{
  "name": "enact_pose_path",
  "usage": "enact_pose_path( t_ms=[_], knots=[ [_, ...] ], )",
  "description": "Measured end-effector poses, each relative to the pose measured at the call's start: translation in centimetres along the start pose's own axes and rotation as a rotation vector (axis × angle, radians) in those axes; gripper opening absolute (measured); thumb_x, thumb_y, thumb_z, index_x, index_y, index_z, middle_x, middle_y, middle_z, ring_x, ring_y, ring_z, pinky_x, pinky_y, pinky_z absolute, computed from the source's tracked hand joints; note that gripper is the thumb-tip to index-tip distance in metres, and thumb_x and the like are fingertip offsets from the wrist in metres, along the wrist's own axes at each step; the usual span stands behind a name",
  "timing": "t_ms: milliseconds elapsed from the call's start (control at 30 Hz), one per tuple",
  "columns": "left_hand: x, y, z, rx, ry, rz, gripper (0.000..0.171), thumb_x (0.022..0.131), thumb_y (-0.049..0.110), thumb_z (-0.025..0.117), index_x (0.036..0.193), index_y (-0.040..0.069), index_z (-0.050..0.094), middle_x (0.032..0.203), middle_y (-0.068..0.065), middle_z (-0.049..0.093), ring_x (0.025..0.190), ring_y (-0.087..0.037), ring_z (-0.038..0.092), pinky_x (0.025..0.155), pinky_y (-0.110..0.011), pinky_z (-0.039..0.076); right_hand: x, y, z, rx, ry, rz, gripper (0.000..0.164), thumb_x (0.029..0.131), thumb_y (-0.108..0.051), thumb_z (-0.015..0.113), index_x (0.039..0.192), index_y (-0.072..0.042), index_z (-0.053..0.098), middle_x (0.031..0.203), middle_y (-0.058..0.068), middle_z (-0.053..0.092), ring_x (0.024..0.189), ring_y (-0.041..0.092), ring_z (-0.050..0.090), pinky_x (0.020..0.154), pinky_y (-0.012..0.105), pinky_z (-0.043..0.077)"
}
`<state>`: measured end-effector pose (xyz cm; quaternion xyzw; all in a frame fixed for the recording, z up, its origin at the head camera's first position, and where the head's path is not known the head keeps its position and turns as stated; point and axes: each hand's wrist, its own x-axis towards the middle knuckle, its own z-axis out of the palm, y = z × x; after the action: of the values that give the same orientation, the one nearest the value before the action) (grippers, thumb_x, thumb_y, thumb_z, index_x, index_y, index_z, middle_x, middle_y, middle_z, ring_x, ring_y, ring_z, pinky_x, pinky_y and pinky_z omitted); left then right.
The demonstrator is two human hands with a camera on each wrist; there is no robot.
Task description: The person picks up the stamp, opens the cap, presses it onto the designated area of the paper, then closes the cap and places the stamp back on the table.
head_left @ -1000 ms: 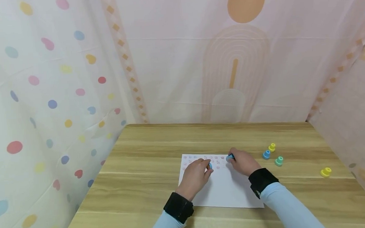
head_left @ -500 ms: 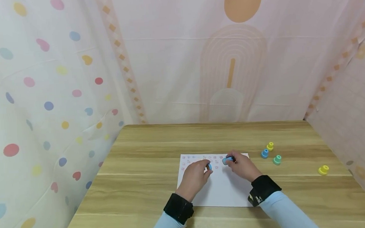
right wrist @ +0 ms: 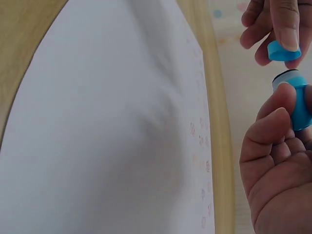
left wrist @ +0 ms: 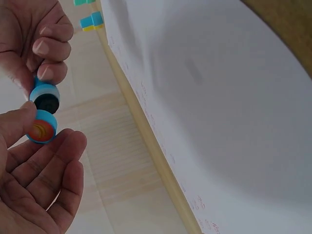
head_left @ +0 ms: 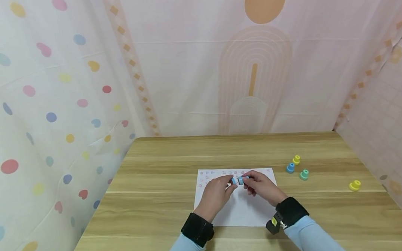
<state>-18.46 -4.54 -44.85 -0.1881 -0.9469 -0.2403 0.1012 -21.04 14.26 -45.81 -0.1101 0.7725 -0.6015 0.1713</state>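
Note:
Above the paper, my left hand (head_left: pixel 213 197) pinches a blue stamp cap (left wrist: pixel 43 126) between thumb and fingers. The cap's round inside looks orange-red in the left wrist view. My right hand (head_left: pixel 265 188) grips a small blue stamp (right wrist: pixel 299 108), its dark round face (left wrist: pixel 47 103) bare and turned toward the cap. Cap and stamp are close together, with a small gap between them in the right wrist view. Beneath both hands lies a white sheet of paper (head_left: pixel 245 215), with rows of small reddish and bluish stamp prints along its far part. My left hand hides some prints.
Right of the paper stand a yellow stamp (head_left: pixel 296 160), a blue stamp (head_left: pixel 290 168) and a green stamp (head_left: pixel 304 175). Another yellow stamp (head_left: pixel 355 185) is farther right. The wooden table (head_left: pixel 150 202) ends at patterned curtains (head_left: pixel 185 85) behind and on both sides.
My right hand has moved left and slightly nearer with the stamp, bringing it beside the cap. The left hand has barely moved. The head view has shifted slightly.

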Motion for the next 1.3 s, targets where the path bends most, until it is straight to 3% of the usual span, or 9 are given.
enact_pose_path(
  t_ms=[400,733,1000,1167,1300],
  knots=[
    [-0.2,0.0,0.1,-0.086,0.020,0.063,0.039,0.091,0.028,0.064,0.122,0.004,0.065,0.099,-0.006,0.075,0.084,-0.012,0.065,0.074,-0.033,0.057,0.1,-0.2,0.2,0.146,-0.110,-0.024,0.029,0.101,-0.022,0.048,0.112,0.005,0.051,0.083,0.003,0.054,0.069,0.015,0.050,0.059,0.022,0.044],
    [-0.1,0.4,-0.2,-0.128,0.038,0.097,0.041,0.092,0.030,0.061,0.123,0.004,0.064,0.094,-0.005,0.073,0.082,-0.011,0.062,0.074,-0.031,0.057,-0.2,-0.8,0.1,0.253,-0.186,-0.008,0.025,0.102,-0.025,0.045,0.106,-0.001,0.052,0.082,0.002,0.052,0.069,0.013,0.048,0.059,0.021,0.043],
    [-0.2,0.5,-0.4,-0.097,-0.007,0.061,0.046,0.090,0.031,0.065,0.127,0.004,0.061,0.095,-0.004,0.072,0.083,-0.016,0.063,0.073,-0.032,0.057,-0.1,-0.7,0.4,0.209,-0.170,0.012,0.036,0.102,-0.025,0.045,0.116,0.008,0.050,0.083,0.002,0.054,0.070,0.014,0.049,0.060,0.022,0.044],
    [-0.3,0.5,-0.5,-0.084,-0.067,0.007,0.059,0.090,0.044,0.060,0.136,0.007,0.053,0.111,-0.007,0.071,0.097,-0.020,0.064,0.081,-0.037,0.057,-0.1,-0.1,0.1,0.146,-0.136,0.026,0.035,0.100,-0.027,0.048,0.115,0.005,0.053,0.084,0.003,0.056,0.072,0.016,0.051,0.063,0.023,0.045],
    [-0.2,0.2,-0.5,-0.015,-0.058,-0.014,0.060,0.091,0.049,0.057,0.135,0.009,0.054,0.120,-0.011,0.068,0.106,-0.023,0.062,0.088,-0.043,0.055,-0.3,0.2,-1.1,0.097,-0.094,0.032,0.033,0.101,-0.025,0.048,0.115,0.004,0.054,0.085,0.005,0.054,0.072,0.017,0.051,0.064,0.025,0.046]
  ],
)
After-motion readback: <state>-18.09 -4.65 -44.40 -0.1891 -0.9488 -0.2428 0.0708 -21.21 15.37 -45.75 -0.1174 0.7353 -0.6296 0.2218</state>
